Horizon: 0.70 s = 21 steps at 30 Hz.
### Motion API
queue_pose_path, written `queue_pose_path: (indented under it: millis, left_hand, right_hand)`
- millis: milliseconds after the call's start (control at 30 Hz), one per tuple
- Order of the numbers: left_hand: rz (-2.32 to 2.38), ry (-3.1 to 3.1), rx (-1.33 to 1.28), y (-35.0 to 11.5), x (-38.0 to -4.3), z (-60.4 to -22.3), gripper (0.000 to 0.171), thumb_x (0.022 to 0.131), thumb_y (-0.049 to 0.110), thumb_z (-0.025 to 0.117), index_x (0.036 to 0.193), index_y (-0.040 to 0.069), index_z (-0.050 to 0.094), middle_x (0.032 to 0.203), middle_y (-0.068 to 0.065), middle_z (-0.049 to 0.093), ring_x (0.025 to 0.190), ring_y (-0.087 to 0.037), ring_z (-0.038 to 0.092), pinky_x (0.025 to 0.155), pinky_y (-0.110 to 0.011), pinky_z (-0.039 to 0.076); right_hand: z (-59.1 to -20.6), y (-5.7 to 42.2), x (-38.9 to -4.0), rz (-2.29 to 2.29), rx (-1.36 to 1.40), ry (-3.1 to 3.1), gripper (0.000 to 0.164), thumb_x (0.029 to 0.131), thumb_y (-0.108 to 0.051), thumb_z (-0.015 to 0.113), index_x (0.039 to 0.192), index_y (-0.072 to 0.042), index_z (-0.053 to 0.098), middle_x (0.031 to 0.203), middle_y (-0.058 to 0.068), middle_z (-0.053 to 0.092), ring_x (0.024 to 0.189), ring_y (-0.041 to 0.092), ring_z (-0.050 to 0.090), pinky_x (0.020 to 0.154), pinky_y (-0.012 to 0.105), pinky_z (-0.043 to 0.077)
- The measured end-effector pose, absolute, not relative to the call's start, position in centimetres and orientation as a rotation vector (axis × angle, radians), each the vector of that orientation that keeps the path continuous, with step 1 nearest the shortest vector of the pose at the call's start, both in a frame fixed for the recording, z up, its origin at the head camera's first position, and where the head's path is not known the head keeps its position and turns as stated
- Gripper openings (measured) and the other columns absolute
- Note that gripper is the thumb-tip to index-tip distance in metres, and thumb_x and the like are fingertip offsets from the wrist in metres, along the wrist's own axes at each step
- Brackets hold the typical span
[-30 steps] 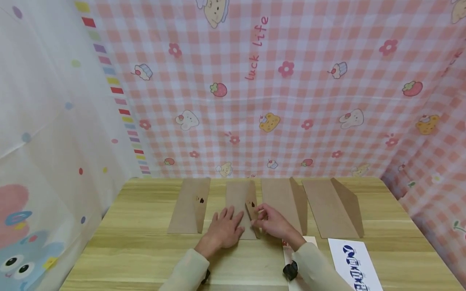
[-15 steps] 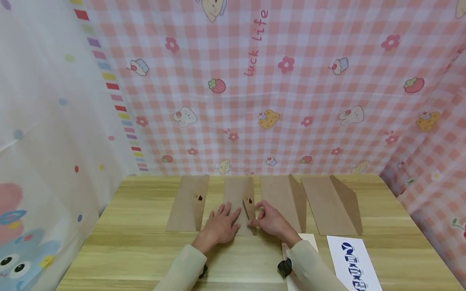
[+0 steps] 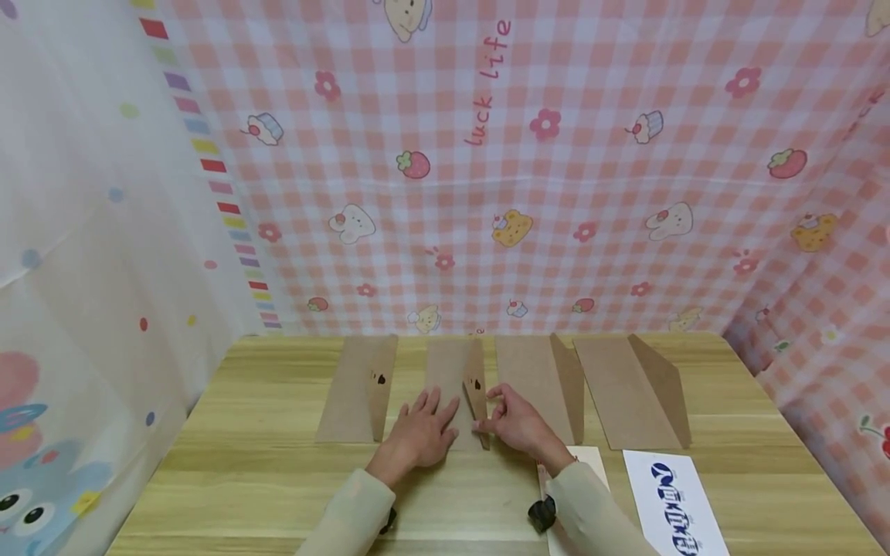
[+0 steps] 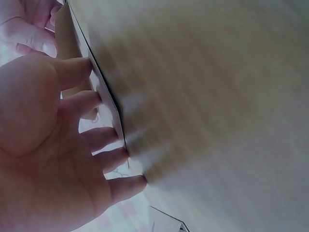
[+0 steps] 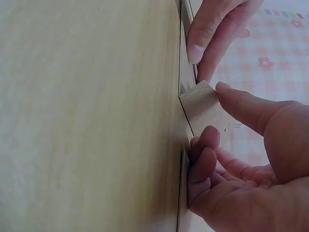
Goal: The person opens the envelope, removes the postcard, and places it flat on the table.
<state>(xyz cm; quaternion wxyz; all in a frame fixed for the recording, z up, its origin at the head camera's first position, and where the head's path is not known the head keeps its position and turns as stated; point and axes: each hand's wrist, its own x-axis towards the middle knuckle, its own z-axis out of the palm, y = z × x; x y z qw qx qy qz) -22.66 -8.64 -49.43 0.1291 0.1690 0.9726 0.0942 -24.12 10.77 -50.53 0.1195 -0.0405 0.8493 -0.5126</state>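
Flat on the table lies a brown envelope (image 3: pixel 445 359), the second from the left. Its narrow flap (image 3: pixel 476 395), marked with a small dark print, stands partly raised along the right side. My left hand (image 3: pixel 420 434) rests on the envelope's lower part with fingers spread and fairly straight. Beside the flap is my right hand (image 3: pixel 518 421); its thumb touches the flap's lower part. In the right wrist view the thumb meets the edge of the raised flap (image 5: pixel 203 99), while the other fingers (image 5: pixel 205 162) bend below it, apart from the thumb.
A brown envelope (image 3: pixel 348 386) with its flap folded over lies at left. Two more, a third envelope (image 3: pixel 531 378) and a fourth envelope (image 3: pixel 615 386), lie at right with flaps unfolded. A cream card (image 3: pixel 589 463) is partly under the right sleeve, near a white card (image 3: pixel 667 502) with blue lettering.
The right index finger has moved slightly away from the flap, while the thumb stays on it. The left hand stays on the envelope; the head view has shifted a little.
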Motion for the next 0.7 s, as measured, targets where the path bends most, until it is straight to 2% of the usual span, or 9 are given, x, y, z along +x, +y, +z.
queue_pose_path:
  millis: [500, 700]
  left_hand:
    - [0.231, 2.815, 0.473, -8.53, -22.70, -49.23, 0.055, 0.104, 0.040, 0.045, 0.155, 0.021, 0.036, 0.163, -0.015, 0.024, 0.149, -0.036, 0.022, 0.115, -0.060, 0.026]
    - [0.220, 2.818, 0.476, -8.47, -22.70, -49.18, 0.055, 0.104, 0.040, 0.045, 0.155, 0.021, 0.037, 0.162, -0.015, 0.025, 0.149, -0.035, 0.023, 0.115, -0.059, 0.026]
  right_hand:
    - [-50.68, 11.02, -24.10, -1.517, -0.187, 2.480, 0.051, 0.086, -0.008, 0.076, 0.129, -0.002, 0.050, 0.081, 0.005, 0.057, 0.066, 0.016, 0.050, 0.057, 0.028, 0.040]
    - [-50.67, 11.21, -24.04, -1.519, -0.248, 2.480, 0.051, 0.087, -0.005, 0.073, 0.132, -0.003, 0.048, 0.086, 0.007, 0.058, 0.071, 0.017, 0.052, 0.063, 0.030, 0.042]
